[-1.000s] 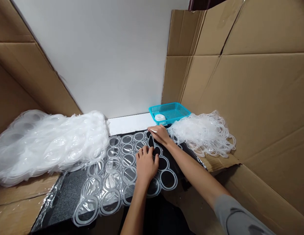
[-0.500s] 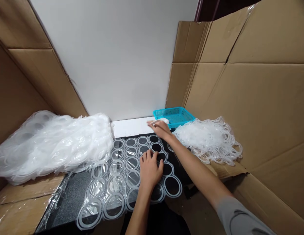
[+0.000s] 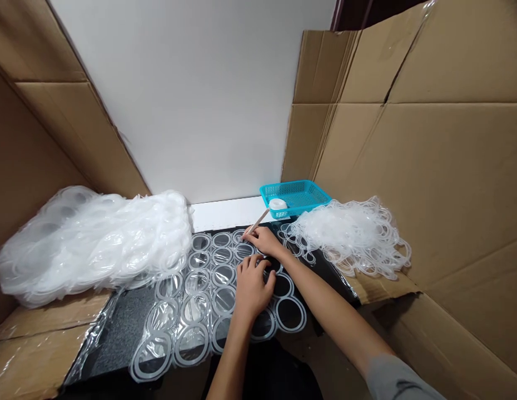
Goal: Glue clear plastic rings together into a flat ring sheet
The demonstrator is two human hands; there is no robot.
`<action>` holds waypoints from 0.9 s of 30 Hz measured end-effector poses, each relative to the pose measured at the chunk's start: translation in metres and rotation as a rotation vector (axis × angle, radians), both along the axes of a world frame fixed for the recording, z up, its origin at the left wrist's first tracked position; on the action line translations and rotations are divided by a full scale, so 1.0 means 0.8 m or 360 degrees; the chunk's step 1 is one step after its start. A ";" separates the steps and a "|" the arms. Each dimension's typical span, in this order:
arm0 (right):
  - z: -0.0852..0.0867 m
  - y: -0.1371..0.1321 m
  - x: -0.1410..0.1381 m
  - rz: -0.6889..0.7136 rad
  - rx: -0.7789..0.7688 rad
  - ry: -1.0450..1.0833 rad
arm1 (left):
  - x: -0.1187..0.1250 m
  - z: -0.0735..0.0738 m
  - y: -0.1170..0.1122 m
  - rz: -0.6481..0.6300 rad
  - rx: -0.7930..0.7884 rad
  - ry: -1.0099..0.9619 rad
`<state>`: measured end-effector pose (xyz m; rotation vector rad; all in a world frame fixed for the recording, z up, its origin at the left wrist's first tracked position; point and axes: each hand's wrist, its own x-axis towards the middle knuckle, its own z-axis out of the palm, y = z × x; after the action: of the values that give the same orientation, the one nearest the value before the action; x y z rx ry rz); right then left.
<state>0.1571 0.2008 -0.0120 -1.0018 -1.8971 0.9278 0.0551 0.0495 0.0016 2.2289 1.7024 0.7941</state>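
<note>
A clear plastic sheet of joined rings point(image 3: 195, 311) lies over the dark tabletop in several rows. My left hand point(image 3: 254, 283) rests on the sheet toward its right side, fingers bent and apart, holding nothing. Farther up, my right hand point(image 3: 264, 240) is closed around a thin pale flat stick point(image 3: 258, 220), which slants up to the right. Its fingertips are down at the far rows of rings. The stick's lower end is hidden by the fingers.
Left stands a large pile of ring sheets point(image 3: 95, 244). On the right lies a heap of loose clear rings point(image 3: 350, 233). A blue basket point(image 3: 304, 194) holds a round white piece point(image 3: 277, 205) at its near left corner. Cardboard walls point(image 3: 442, 166) stand on both sides.
My right hand has come down and nearer with the stick, from beside the basket to the far rings. The round white piece now shows fully. My left hand stays nearly in place.
</note>
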 end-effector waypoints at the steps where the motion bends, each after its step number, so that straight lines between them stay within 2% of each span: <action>1: -0.001 0.001 0.000 -0.0006 -0.0005 0.0008 | 0.000 0.000 0.000 -0.0002 -0.0003 -0.0004; 18: -0.001 0.000 0.001 0.0013 -0.0034 0.0045 | -0.001 0.001 0.000 0.0000 -0.0027 0.0009; 23: -0.003 -0.003 0.000 0.0009 0.0032 0.0017 | -0.001 0.001 0.000 0.0005 -0.0028 0.0003; 27: -0.004 -0.003 0.002 0.0043 0.0170 -0.0149 | -0.001 0.001 -0.001 -0.0034 -0.0002 0.0077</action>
<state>0.1587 0.1985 -0.0154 -0.9728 -2.0206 0.7979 0.0545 0.0487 0.0021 2.2793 1.6969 0.7402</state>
